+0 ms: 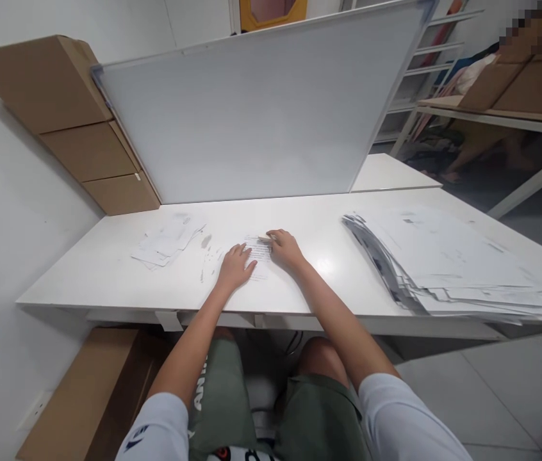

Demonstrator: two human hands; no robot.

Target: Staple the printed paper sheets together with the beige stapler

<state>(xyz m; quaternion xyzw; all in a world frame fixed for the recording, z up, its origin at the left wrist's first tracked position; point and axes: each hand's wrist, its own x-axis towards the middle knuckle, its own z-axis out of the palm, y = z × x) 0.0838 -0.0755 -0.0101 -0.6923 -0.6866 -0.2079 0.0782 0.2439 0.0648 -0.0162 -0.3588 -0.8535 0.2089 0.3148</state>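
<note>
A small sheet of paper [257,251] with dark lines of print lies on the white table [93,275] in front of me. My left hand [236,267] rests flat on the sheet's left side, fingers stretched out and thumb apart. At the sheet's upper right, my right hand [285,248] is closed on a small, thin tan piece [264,239] whose tip points left over the print. Its exact kind is too small to make out. Grey smudges [206,241] mark the tabletop left of my hands.
Several loose paper pieces [168,240] lie on the left. A tall stack of large sheets [448,256] covers the right side. A whiteboard [261,109] stands along the back, beside stacked cardboard boxes [79,150]. Another box [83,390] sits under the table at left.
</note>
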